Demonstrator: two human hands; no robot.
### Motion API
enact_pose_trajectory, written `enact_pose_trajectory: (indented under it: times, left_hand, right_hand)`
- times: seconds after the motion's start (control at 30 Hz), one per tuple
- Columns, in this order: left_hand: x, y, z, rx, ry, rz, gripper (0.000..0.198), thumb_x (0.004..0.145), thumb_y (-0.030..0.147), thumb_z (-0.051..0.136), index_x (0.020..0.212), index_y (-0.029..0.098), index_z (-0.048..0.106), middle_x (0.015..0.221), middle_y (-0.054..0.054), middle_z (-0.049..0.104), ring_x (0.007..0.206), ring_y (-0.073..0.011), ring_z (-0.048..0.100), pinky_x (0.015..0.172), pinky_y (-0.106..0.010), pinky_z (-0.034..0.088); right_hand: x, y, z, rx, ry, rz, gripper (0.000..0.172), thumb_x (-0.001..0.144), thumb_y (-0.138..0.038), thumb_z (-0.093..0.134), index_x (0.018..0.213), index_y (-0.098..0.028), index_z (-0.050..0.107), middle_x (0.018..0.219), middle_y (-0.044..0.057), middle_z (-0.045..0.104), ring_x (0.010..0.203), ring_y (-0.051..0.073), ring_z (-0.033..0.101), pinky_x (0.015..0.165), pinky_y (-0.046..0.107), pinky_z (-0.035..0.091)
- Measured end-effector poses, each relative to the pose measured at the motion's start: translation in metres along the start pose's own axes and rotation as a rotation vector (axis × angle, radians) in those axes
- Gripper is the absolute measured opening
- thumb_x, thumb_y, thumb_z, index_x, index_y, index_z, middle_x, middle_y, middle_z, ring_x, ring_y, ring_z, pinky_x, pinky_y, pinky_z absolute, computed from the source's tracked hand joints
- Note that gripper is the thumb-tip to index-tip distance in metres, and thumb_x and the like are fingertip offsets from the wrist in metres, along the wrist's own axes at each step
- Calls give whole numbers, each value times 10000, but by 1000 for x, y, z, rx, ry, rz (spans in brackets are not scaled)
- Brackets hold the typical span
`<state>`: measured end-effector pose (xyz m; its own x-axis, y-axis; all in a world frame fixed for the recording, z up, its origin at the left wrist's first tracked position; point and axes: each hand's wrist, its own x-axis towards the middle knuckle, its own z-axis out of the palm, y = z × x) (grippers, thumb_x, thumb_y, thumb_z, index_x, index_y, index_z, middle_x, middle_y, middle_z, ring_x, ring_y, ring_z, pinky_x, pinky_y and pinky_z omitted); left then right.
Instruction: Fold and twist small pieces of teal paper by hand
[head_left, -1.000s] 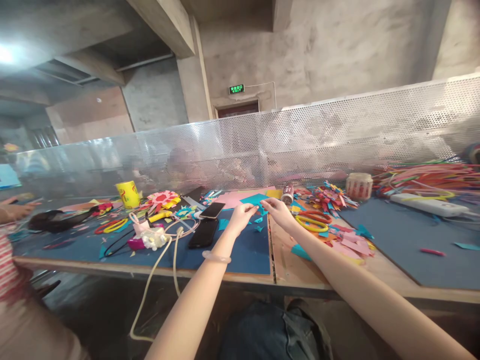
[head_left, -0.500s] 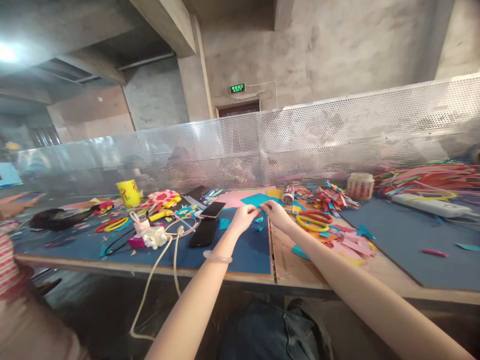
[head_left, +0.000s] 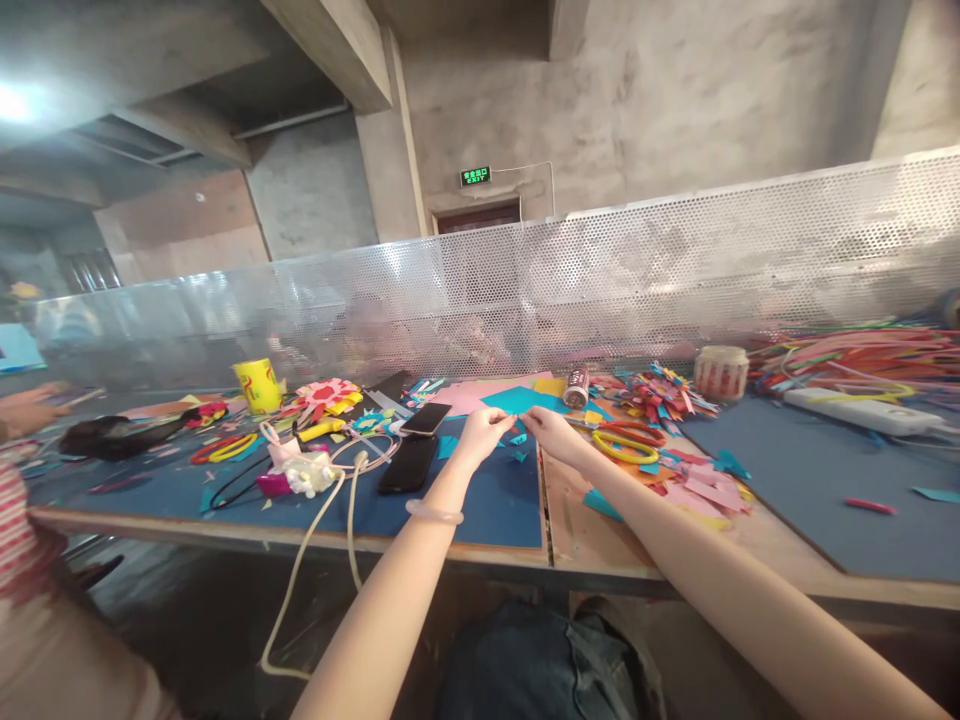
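Note:
My left hand (head_left: 484, 436) and my right hand (head_left: 549, 432) are close together over the middle of the table, fingertips nearly meeting. The fingers of each are pinched, and anything between them is too small to make out. Just beyond them lies a blue paper sheet (head_left: 517, 399), on a pink sheet (head_left: 461, 396). Small blue paper scraps (head_left: 518, 457) lie beneath my fingertips. Left of my left hand are two phones, one black (head_left: 409, 466). Beside my right wrist rest scissors with orange and yellow handles (head_left: 626, 448).
A yellow cup (head_left: 257, 387), paper flowers (head_left: 328, 397) and a cable with plugs (head_left: 309, 476) lie on the left. Rightward are a can (head_left: 577, 388), a jar (head_left: 721, 374), pink scraps (head_left: 705, 488) and a power strip (head_left: 859, 410). Another person's hand (head_left: 34, 408) shows at far left.
My fingertips have shifted slightly, with my left hand a little to the left. The other person's hand at far left now shows a thin object.

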<state>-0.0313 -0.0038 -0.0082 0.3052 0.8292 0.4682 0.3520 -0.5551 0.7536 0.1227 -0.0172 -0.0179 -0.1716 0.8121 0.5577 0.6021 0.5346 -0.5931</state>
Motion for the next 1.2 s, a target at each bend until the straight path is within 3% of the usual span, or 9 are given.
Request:
enact_pose_trajectory:
  times: [0.37,0.7,0.77,0.83,0.93,0.97,1.03,1.1,1.2]
  left_hand:
    - [-3,6,-2,2,-50,-56,278,673,397,540,636,153,668,637,-16,636,648,-152,523,581,-246,349]
    - [-6,15,-2,-248,-106,-262,280,674,413,574,762,160,653,771,-60,677,722,-174,597,614,-257,399]
    - [-5,17,-3,-230,-52,-277,326,711,456,521,767,162,650,769,-67,674,688,-176,599,580,-256,395]
    - [-5,17,-5,-105,119,-246,374,762,469,440,757,160,649,735,-75,665,636,-178,588,559,-262,388]
    - [-6,12,-8,313,450,-99,293,785,375,442,741,164,640,714,-91,647,720,-208,587,640,-277,394]
    - [-7,9,-9,443,499,-112,282,795,351,431,766,163,640,735,-105,646,752,-223,587,659,-287,395]
    - [-8,1,-15,653,475,-160,274,812,303,416,797,151,644,788,-137,643,830,-241,581,699,-300,396]
    - [-8,-7,-24,811,346,-277,197,777,235,482,804,139,652,845,-155,641,904,-247,565,734,-300,394]
    - [-7,-17,-42,872,234,-374,189,758,192,504,864,170,658,898,-131,648,881,-221,580,716,-283,401]
  right_hand:
    - [-1,3,-10,14,-34,-109,256,760,-369,467,637,-160,547,614,3,538,594,123,459,577,242,350]
    - [-2,1,-10,405,-101,23,300,734,-436,480,646,-152,521,614,-13,509,615,115,461,613,247,359]
    - [-2,1,-11,483,-86,76,291,724,-437,496,647,-157,506,614,-17,500,628,118,477,636,252,371]
    - [-2,2,-13,535,-38,129,286,721,-442,501,654,-164,493,619,-19,495,636,120,491,657,260,382]
    - [0,8,-16,478,-19,145,296,738,-453,475,667,-166,492,635,-11,505,641,126,497,657,265,387]
    - [0,11,-16,401,-38,121,306,748,-455,460,660,-164,496,632,-7,504,642,128,489,648,262,383]
    - [1,16,-16,217,-147,67,309,765,-436,443,640,-160,503,628,-2,507,636,129,475,623,253,370]
    - [0,20,-14,-11,-255,11,291,781,-384,442,617,-157,518,624,6,514,634,129,468,612,245,354]
    - [-2,22,-12,-360,-244,-96,318,807,-350,437,579,-153,541,639,34,527,689,147,474,647,251,333]
